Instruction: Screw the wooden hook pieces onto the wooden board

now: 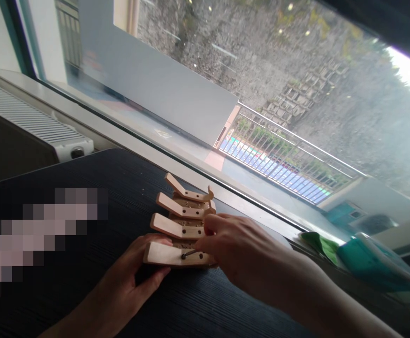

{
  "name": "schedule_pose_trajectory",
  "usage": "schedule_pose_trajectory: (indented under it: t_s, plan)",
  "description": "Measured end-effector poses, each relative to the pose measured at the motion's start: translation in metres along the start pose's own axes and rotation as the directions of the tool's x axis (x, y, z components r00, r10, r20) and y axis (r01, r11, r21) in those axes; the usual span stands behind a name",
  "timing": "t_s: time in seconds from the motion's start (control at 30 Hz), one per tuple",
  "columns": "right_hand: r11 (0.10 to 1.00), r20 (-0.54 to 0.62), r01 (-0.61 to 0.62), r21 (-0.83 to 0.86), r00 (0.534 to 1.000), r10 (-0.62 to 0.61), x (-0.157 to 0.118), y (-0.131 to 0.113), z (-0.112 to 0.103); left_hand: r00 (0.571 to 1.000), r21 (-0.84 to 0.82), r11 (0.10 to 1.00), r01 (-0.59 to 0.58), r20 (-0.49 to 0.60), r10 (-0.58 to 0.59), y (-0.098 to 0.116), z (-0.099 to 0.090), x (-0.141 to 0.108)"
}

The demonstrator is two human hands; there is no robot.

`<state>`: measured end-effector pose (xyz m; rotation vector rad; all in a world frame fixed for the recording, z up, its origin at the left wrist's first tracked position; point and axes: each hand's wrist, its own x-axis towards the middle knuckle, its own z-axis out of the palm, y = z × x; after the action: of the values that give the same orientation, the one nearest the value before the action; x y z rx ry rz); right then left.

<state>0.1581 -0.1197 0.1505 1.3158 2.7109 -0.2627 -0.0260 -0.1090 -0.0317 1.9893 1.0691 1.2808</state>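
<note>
A wooden rack (164,255) with several angled arms, each with dark holes, rests on the dark table. Curled hook shapes show at its far right end. Fingers and thumb of my left hand (141,263) are wrapped round the nearest arm at its left end. My right hand (226,237) is closed over the rack's right side, pinching a thin metal tool (190,253). The tip of that tool meets a hole in the nearest arm. Its handle is hidden by my fingers.
The dark table (67,188) runs up to a window sill (148,143). A white radiator (36,117) stands at the left. At the right are a green leaf (319,246) and a teal container (367,260). A blurred patch covers the left of the table.
</note>
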Motion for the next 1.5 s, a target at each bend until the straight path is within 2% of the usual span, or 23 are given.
schedule_pose_trajectory:
  t_s: [0.1, 0.17, 0.33, 0.43, 0.53, 0.7, 0.87, 0.97, 1.03, 1.2, 1.37, 1.5]
  plan:
    - [1.0, -0.02, 0.026, -0.009, 0.999, -0.026, 0.006, -0.01, -0.005, 0.999, -0.009, 0.999, 0.032, 0.02, -0.032, 0.002, 0.0, 0.0]
    - [1.0, 0.025, 0.015, -0.024, 1.0, -0.014, 0.011, -0.012, -0.009, 0.999, -0.009, 0.999, 0.043, 0.032, -0.042, 0.002, 0.0, 0.0]
    - [0.998, 0.154, 0.054, 0.035, 0.986, -0.059, 0.022, 0.008, -0.012, 1.0, 0.005, 1.0, 0.011, 0.004, -0.011, -0.001, 0.0, 0.0]
    - [0.998, 0.172, 0.014, 0.061, 0.985, -0.025, 0.024, 0.021, -0.006, 1.0, 0.017, 1.0, -0.008, 0.003, 0.008, -0.003, 0.001, 0.001]
    - [0.997, 0.141, -0.051, 0.052, 0.989, 0.043, 0.023, 0.023, -0.002, 1.0, 0.02, 1.0, -0.002, 0.007, 0.002, -0.003, 0.002, 0.002]
    - [0.998, 0.084, -0.062, -0.033, 0.994, 0.064, 0.019, 0.008, -0.006, 0.993, -0.03, 0.993, 0.115, 0.014, -0.115, 0.001, 0.002, 0.002]
    - [0.998, 0.095, 0.036, -0.044, 0.995, -0.032, 0.021, 0.001, -0.01, 0.958, -0.151, 0.947, 0.283, 0.08, -0.274, 0.015, -0.003, 0.013]
    - [0.995, 0.081, 0.097, -0.006, 0.992, -0.096, 0.025, 0.003, -0.01, 0.935, -0.177, 0.923, 0.343, 0.159, -0.317, 0.022, -0.002, 0.023]
    - [0.994, 0.101, 0.104, 0.03, 0.989, -0.107, 0.028, 0.005, -0.011, 0.93, -0.173, 0.92, 0.352, 0.172, -0.324, 0.024, 0.001, 0.026]
    - [0.997, 0.167, 0.024, 0.07, 0.985, -0.036, 0.035, 0.016, -0.01, 0.938, -0.15, 0.931, 0.334, 0.149, -0.312, 0.025, 0.009, 0.024]
    - [0.982, 0.182, -0.127, 0.137, 0.978, 0.101, 0.039, 0.022, -0.004, 0.947, -0.095, 0.95, 0.298, 0.154, -0.282, 0.026, 0.009, 0.023]
    - [0.98, 0.103, -0.19, -0.051, 0.975, 0.195, 0.033, 0.007, -0.008, 0.953, -0.087, 0.954, 0.289, 0.127, -0.277, 0.026, 0.01, 0.022]
